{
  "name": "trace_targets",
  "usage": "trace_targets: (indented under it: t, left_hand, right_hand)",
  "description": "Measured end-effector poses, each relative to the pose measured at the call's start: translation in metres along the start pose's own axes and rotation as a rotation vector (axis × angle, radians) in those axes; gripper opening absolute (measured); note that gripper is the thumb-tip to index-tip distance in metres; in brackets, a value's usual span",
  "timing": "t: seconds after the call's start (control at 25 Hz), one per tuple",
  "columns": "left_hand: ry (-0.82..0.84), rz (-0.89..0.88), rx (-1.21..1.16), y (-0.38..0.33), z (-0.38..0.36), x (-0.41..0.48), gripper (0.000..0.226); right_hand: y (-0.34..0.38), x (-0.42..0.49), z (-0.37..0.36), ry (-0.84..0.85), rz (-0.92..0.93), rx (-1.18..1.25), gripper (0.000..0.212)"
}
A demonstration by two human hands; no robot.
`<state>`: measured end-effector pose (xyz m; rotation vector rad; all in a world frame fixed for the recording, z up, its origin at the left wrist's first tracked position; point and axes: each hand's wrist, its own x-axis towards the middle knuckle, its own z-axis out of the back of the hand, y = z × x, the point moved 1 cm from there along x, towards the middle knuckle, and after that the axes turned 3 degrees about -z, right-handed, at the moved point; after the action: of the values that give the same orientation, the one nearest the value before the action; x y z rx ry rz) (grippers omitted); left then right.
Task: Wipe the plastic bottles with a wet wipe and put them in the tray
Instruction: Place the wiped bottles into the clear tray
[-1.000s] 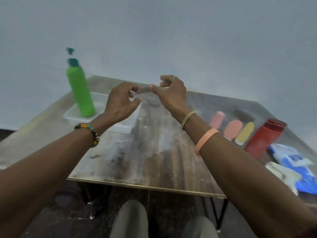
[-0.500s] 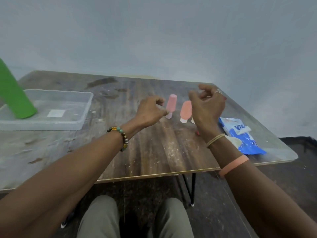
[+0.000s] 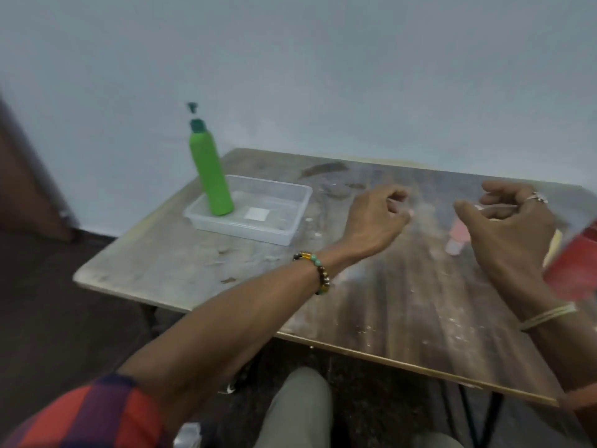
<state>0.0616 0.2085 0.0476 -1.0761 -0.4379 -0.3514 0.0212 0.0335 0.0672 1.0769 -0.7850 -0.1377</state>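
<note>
Obstructions?
— 1: right hand partly hides blurred pink bottle; red bottle at frame edge.

Grip? Target?
— left hand and right both loosely curled, empty. green bottle upright in tray.

No text, number, brand or sign is legible. The white square patch on the floor of the tray, toward the far left corner of the table, is blurred and carries no readable print. The green bottle standing in the tray shows a plain body. The red container at the table's right edge is motion-smeared; nothing on it can be read.
</note>
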Motion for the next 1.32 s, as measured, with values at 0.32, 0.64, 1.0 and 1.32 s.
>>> trace_targets:
  t: [0.32,0.64,1.0,1.32]
  left_hand:
    - [-0.674,0.335,0.305,0.133,0.261,-0.022,0.049]
    - [-0.275,0.472,0.212,0.205,0.309,0.016,0.093]
    - [-0.37,0.293,0.257,0.226,0.298,0.038,0.048]
    - [-0.386,0.236,0.273,0.222,0.31,0.022,0.048]
  right_hand:
    - [0.078,-0.05,-0.225,0.627,0.083,0.048,0.058]
    - [0.103,-0.06,-0.383,1.0,-0.007,-0.033,0.096]
    - [0.08,-0.075,-0.451,1.084,-0.049,0.079,0.105]
    - [0.094,-0.097,-0.451,1.037,-0.035,0.114,0.075]
